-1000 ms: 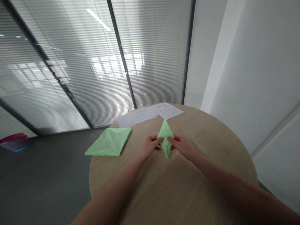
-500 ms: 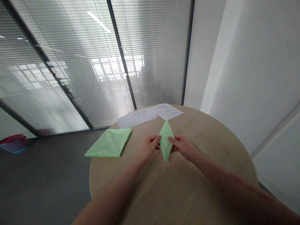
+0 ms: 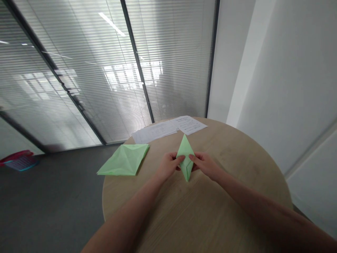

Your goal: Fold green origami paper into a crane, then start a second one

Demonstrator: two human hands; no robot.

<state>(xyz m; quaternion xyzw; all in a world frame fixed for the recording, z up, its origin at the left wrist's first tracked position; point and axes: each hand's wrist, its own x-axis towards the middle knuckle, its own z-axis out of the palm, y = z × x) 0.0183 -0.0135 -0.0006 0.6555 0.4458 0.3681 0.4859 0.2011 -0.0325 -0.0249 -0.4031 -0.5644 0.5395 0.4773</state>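
A piece of green origami paper (image 3: pixel 184 147), folded into a tall kite-like diamond, is held between my two hands above the table. My left hand (image 3: pixel 169 165) pinches its left corner, with the thumb lying across the front face. On the opposite corner my right hand (image 3: pixel 204 164) grips in the same way, thumb on the front and fingers behind. A centre slit runs down the lower half to the bottom point. The fingers behind the paper are partly hidden. To the left, a creased green sheet (image 3: pixel 125 160) lies partly over the table's edge.
The round wooden table (image 3: pixel 237 158) stands before a glass partition with blinds (image 3: pixel 179 70). Printed white sheets (image 3: pixel 158 131) lie at its far edge. A pink and blue basket (image 3: pixel 21 161) sits on the grey floor at the left. A white wall (image 3: pixel 297 88) rises on the right.
The folded paper has tilted slightly, its top point leaning left. My left thumb has slid further across the front face. My right hand keeps nearly the same grip.
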